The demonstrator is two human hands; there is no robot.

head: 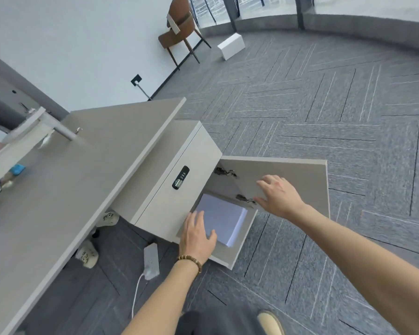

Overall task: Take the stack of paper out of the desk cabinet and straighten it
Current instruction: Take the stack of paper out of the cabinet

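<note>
A white stack of paper (224,220) lies on the floor of the open grey desk cabinet (177,151). My left hand (196,234) rests flat on the near left corner of the stack, fingers spread, with a bead bracelet on the wrist. The cabinet door (288,170) is swung wide open to the right. My right hand (277,195) lies against the inner face of that door near the lower hinge (244,199), fingers apart and holding nothing. The far part of the stack is hidden in the cabinet's shadow.
The grey desk top (82,170) runs above the cabinet. A white power strip (151,261) with a cable and pale slippers (87,255) lie under the desk. A brown chair (179,30) and a white box (231,45) stand far off on the carpet. My shoe (271,321) is at the bottom.
</note>
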